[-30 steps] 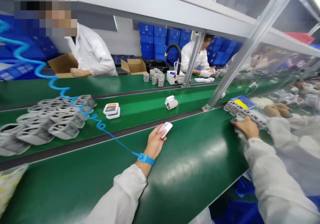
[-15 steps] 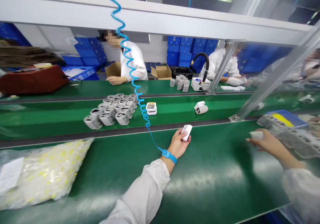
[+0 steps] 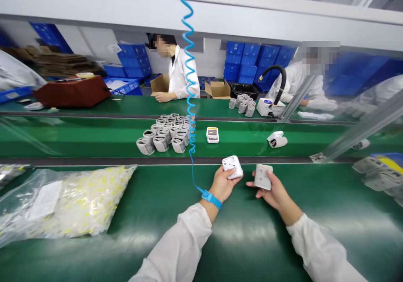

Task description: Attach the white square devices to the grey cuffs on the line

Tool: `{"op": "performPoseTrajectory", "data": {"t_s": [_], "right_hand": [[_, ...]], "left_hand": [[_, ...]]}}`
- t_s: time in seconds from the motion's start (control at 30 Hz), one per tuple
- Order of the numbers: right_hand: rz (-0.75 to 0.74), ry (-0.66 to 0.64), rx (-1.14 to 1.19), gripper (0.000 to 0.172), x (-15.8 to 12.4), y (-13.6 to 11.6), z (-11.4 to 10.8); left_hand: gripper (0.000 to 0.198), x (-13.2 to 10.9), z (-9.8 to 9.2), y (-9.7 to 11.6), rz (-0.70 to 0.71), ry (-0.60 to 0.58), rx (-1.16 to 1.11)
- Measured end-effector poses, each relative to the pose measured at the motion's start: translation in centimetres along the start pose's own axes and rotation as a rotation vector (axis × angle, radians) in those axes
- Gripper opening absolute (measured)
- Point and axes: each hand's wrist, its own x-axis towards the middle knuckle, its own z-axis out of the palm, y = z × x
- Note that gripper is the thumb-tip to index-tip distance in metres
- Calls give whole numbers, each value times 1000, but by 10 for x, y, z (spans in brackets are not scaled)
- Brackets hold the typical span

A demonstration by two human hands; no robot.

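Note:
My left hand (image 3: 222,186), with a blue wrist strap (image 3: 211,198) on its wrist, grips a white plastic device housing (image 3: 232,165) between thumb and fingers. A pale grey wrist cuff (image 3: 261,177) with small holes or marks on its face is pinched in my right hand (image 3: 279,193). Cuff and housing are close together but apart, above the green work surface (image 3: 248,240). Beyond them on the conveyor lie two stacked white devices with dark screens (image 3: 212,134) and a white device with its grey cuff attached (image 3: 277,140).
Several rolled grey cuffs (image 3: 162,141) stand on the belt. At left lies a clear bag of white and yellow parts (image 3: 85,198). More cuffs (image 3: 378,175) sit at right by a metal post (image 3: 349,124). A blue coiled cord (image 3: 189,80) hangs down. Co-workers in white sit opposite.
My right hand has come in from the cuffs at right, bringing a cuff beside the housing. My left hand has turned the housing's flat face toward me. The view has shifted left.

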Motion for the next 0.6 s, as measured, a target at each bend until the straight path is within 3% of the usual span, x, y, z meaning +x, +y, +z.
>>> {"op": "performPoseTrajectory", "data": {"t_s": [0.2, 0.3, 0.37, 0.5, 0.53, 0.6], "right_hand": [[-31, -40, -112, 56, -12, 3, 1], [-89, -134, -11, 61, -16, -4, 1], [-90, -165, 60, 53, -18, -8, 3], [-76, -79, 43, 32, -16, -9, 6], [-76, -58, 31, 32, -15, -7, 6], [-73, -13, 22, 51, -14, -4, 4]], "left_hand": [[55, 3, 3, -2, -28, 4, 101], [54, 1, 5, -4, -25, 3, 153], [52, -1, 6, -4, -22, 0, 175], [52, -1, 5, -5, -20, -14, 192], [53, 0, 4, -6, -19, -17, 198], [56, 1, 3, -9, -4, -8, 220]]}}
